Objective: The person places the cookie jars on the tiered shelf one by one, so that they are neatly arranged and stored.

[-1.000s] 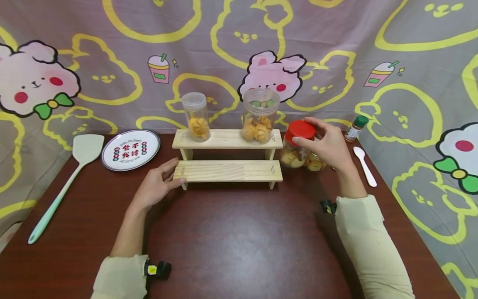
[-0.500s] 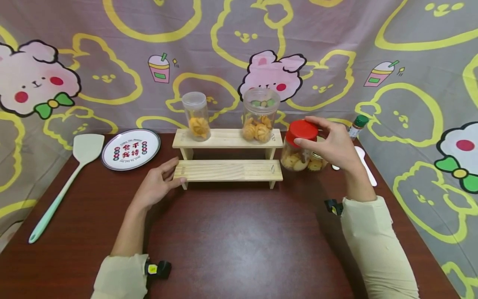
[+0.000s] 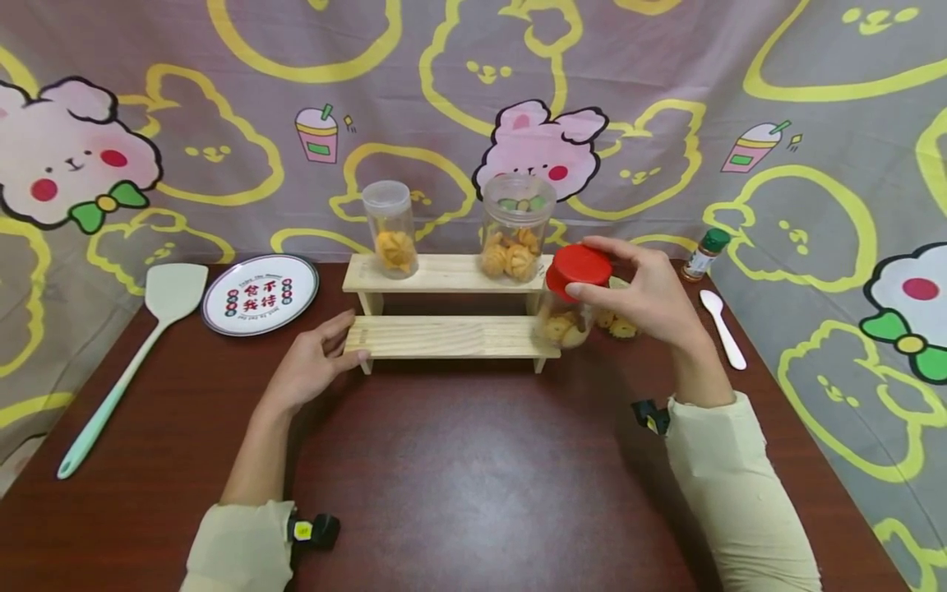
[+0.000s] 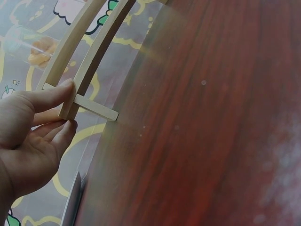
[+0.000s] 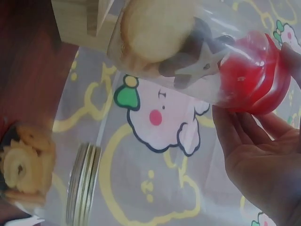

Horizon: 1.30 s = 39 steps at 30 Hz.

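Observation:
My right hand (image 3: 647, 292) grips the red lid (image 3: 582, 270) of a clear cookie jar (image 3: 564, 330), thumb on the near side and fingers behind. The jar tilts slightly and overlaps the right end of the lower shelf of a two-step wooden rack (image 3: 436, 337). Round cookies and a star-shaped one show through its wall in the right wrist view. At the rack's other end my left hand (image 3: 307, 374) pinches the lower shelf's corner, as the left wrist view also shows, thumb (image 4: 54, 94) on one face and fingers on the other.
On the upper shelf stand a slim jar (image 3: 392, 234) and a wider jar (image 3: 516, 234) of cookies. A smaller cookie jar (image 3: 620, 327) sits behind my right hand. Further right are a green-capped bottle (image 3: 703, 256) and white spoon (image 3: 723, 330); at left, a plate (image 3: 261, 296) and turner (image 3: 126, 370).
My right hand has carried the red-lidded jar left and a little nearer, from beside the rack to the lower shelf's right end. The left hand keeps its hold on the shelf.

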Available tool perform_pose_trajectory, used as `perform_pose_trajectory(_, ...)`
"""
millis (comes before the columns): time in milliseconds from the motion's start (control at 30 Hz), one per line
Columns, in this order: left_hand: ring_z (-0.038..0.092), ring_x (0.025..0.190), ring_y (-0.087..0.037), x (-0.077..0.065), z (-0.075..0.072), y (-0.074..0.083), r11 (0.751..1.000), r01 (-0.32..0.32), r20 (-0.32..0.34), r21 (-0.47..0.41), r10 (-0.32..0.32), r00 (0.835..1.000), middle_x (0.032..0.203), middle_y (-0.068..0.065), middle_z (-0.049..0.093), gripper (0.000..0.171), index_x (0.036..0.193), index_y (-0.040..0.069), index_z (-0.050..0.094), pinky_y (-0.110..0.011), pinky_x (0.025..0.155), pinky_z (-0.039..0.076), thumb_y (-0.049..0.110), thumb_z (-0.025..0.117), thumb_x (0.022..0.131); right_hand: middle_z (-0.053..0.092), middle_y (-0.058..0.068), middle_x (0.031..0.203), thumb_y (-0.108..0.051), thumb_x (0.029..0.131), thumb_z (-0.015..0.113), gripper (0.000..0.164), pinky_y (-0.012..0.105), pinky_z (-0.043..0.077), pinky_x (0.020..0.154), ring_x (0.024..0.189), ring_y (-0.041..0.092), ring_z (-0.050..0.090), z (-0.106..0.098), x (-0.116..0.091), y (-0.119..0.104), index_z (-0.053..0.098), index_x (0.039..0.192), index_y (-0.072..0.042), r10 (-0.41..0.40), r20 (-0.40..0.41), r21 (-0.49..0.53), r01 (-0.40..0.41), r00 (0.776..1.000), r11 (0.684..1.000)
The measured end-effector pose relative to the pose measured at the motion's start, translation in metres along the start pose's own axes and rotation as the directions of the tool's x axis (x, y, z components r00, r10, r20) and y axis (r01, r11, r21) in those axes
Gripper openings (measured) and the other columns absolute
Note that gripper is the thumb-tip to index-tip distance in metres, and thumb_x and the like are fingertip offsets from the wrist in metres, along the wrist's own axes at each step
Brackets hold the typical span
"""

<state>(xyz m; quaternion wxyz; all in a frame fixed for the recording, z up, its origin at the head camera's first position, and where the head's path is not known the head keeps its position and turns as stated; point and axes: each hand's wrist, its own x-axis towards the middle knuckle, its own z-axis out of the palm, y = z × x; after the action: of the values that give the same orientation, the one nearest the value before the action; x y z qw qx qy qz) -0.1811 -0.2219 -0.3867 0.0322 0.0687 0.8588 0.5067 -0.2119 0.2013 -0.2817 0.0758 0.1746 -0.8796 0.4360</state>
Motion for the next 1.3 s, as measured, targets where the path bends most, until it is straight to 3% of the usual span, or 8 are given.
perform_pose_trajectory(300,0.037,0.134,-0.027,0.001,0.001,-0.003,1.000,-0.018,-0.001,-0.020,0.018,1.000,0.150,-0.019,0.031,0.069,0.140,-0.006,0.037,-0.031,0.106,0.038,0.016,0.071,0.084,0.063,0.006,0.116,-0.027,0.075,0.079,0.058,0.014,0.054,0.071,0.091,0.017,0.059,0.017,0.005,-0.010,0.057,0.128,-0.017,-0.019,0.000,0.049,0.019,1.000,0.999)
perform_pose_trajectory(700,0.036,0.134,-0.027,0.001,0.002,-0.001,1.000,-0.010,0.007,-0.024,0.010,1.000,0.150,-0.018,0.030,0.070,0.140,-0.005,0.036,-0.032,0.107,0.038,0.018,0.071,0.084,0.062,0.005,0.117,-0.021,0.075,0.079,0.059,0.024,0.057,0.077,0.090,0.019,0.061,0.048,0.018,-0.022,0.056,0.128,-0.010,-0.094,0.053,0.202,0.081,0.994,0.976)
perform_pose_trajectory(800,0.036,0.134,-0.027,0.001,0.002,-0.001,1.000,-0.012,0.004,-0.021,0.012,1.000,0.150,-0.018,0.031,0.069,0.140,-0.005,0.037,-0.032,0.107,0.038,0.018,0.071,0.084,0.061,0.008,0.120,-0.016,0.075,0.078,0.058,0.024,0.057,0.082,0.096,0.019,0.061,0.053,0.016,-0.038,0.056,0.128,-0.006,-0.095,0.069,0.221,0.078,0.993,0.972)
perform_pose_trajectory(967,0.037,0.134,-0.027,0.002,0.002,-0.002,1.000,-0.011,0.003,-0.021,0.011,1.000,0.150,-0.018,0.031,0.069,0.140,-0.005,0.037,-0.032,0.107,0.038,0.018,0.071,0.084,0.057,0.013,0.127,-0.009,0.075,0.077,0.059,0.036,0.055,0.092,0.101,0.023,0.061,0.061,0.013,-0.064,0.054,0.129,0.000,-0.087,0.104,0.252,0.058,0.991,0.966)
perform_pose_trajectory(1133,0.037,0.134,-0.027,0.001,0.001,-0.001,1.000,-0.010,0.003,-0.015,0.010,1.000,0.150,-0.017,0.031,0.069,0.140,-0.005,0.037,-0.033,0.107,0.038,0.018,0.071,0.084,0.056,0.010,0.128,-0.013,0.075,0.078,0.061,0.038,0.054,0.093,0.102,0.023,0.060,0.077,0.020,-0.066,0.054,0.130,-0.003,-0.066,0.146,0.259,0.026,0.987,0.966)
perform_pose_trajectory(1300,0.036,0.134,-0.025,0.000,0.000,0.000,1.000,0.001,0.002,-0.011,-0.001,1.000,0.151,-0.016,0.031,0.070,0.141,-0.003,0.037,-0.032,0.107,0.038,0.019,0.071,0.084,0.059,0.007,0.121,-0.020,0.074,0.080,0.062,0.034,0.055,0.092,0.100,0.019,0.061,0.099,0.032,-0.055,0.055,0.129,-0.008,-0.103,0.154,0.289,0.055,0.983,0.956)
